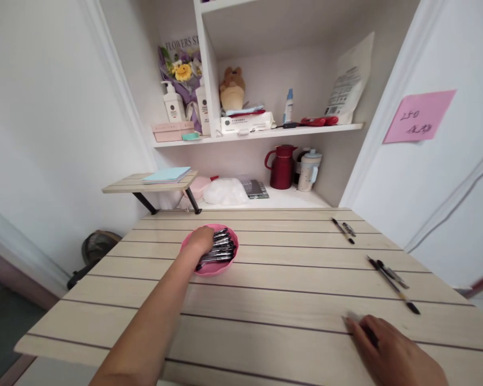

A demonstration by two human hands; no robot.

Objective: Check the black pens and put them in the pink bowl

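My left hand (201, 239) reaches into a round pink bowl (213, 271) with its fingers curled down out of sight, so its grip is hidden. Against that hand, a bundle of black-and-clear pens (222, 247) lies in the bowl. Low on the right, my right hand (390, 351) rests at the tabletop with fingers curled and slightly blurred. Something dark shows between its thumb and fingers, too unclear to name. Beyond it lie a long pen (394, 285) with black ends and a shorter clear-and-black piece (393, 274). Farther back is a similar pair, a pen (343, 231) beside a short piece (349, 229).
The slatted wooden table (273, 305) meets a white shelf unit (306, 201). A small raised stand (124, 185) holding blue paper (167, 175) is at back left. Behind are a plastic bag (225, 192), a red jug (282, 169) and a pale cup (308, 171).
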